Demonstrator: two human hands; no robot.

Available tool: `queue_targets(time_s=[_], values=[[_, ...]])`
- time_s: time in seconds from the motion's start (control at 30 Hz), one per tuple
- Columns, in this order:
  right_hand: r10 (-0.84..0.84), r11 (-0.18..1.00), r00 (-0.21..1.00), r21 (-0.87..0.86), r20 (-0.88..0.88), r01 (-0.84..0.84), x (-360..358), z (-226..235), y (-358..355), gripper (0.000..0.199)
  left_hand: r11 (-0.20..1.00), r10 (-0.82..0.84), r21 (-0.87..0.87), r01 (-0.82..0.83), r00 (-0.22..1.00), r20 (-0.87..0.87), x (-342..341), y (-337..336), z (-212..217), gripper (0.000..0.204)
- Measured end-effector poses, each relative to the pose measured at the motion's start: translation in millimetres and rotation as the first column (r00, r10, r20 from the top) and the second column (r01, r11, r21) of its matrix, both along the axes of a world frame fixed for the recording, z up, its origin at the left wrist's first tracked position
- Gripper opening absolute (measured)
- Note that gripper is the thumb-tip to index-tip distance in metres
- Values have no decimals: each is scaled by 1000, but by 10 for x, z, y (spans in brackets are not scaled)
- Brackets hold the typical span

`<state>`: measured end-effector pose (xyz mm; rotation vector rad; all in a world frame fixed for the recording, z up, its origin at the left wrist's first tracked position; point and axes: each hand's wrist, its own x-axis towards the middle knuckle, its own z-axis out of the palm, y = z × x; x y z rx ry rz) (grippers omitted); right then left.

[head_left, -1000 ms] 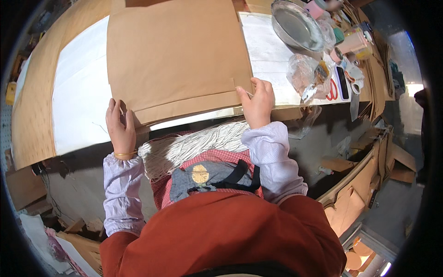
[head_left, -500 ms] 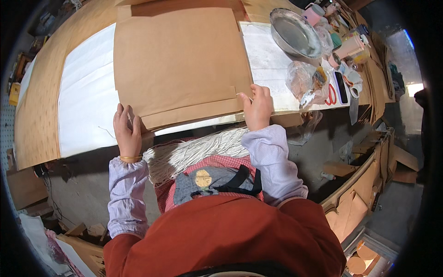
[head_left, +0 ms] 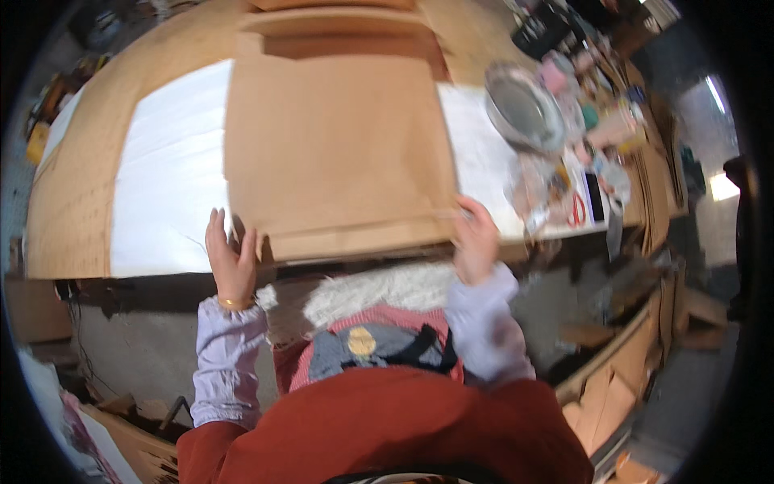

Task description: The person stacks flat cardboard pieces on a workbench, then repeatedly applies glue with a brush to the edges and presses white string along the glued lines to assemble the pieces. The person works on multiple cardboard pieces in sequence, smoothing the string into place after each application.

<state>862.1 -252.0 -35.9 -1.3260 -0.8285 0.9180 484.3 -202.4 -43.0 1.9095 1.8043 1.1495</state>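
Observation:
A large brown kraft-paper piece (head_left: 339,145), folded along its near edge, lies on the table in front of me. My left hand (head_left: 231,262) is open at its near left corner, fingers spread and thumb apart. At the near right corner, my right hand (head_left: 476,242) is closed in a pinch. A thin pale line, apparently a white string, shows at its fingertips, blurred by motion. Across my lap lies a bundle of white strings (head_left: 383,290).
White sheets (head_left: 173,173) lie left of the kraft paper. To the right are a metal basin (head_left: 524,109), plastic bags, red-handled scissors (head_left: 577,210) and a dark-screened phone (head_left: 595,198). More brown paper is stacked at the far edge. Cardboard (head_left: 617,375) stands at the lower right.
The view has shifted, so the table sits lower in the picture. My right hand has turned and its fingers have drawn together at the paper's right corner. The left hand stays near the left corner.

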Motion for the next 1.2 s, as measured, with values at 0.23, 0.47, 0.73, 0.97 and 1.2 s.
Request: queue_targets(time_s=[0.23, 0.47, 0.73, 0.97, 1.2], values=[[291, 933, 952, -245, 93, -262, 172, 149, -321, 42, 788, 299, -559, 257, 633, 714, -185, -430, 180, 22], [556, 813, 754, -39, 351, -581, -1499, -78, 434, 38, 897, 374, 182, -404, 910, 179, -1876, -469, 347, 23], [703, 711, 666, -231, 249, -664, -3399, -28, 1352, 39, 867, 499, -19, -499, 864, 65, -4152, 644, 344, 31], [632, 472, 396, 73, 666, -878, -1064, 314, 544, 12, 658, 692, -33, -752, 621, -368, -3809, 364, -257, 56], [207, 966, -181, -171, 961, 196, 1642, 900, -33, 39, 957, -80, 259, 128, 979, -186, -914, -120, 130, 25]])
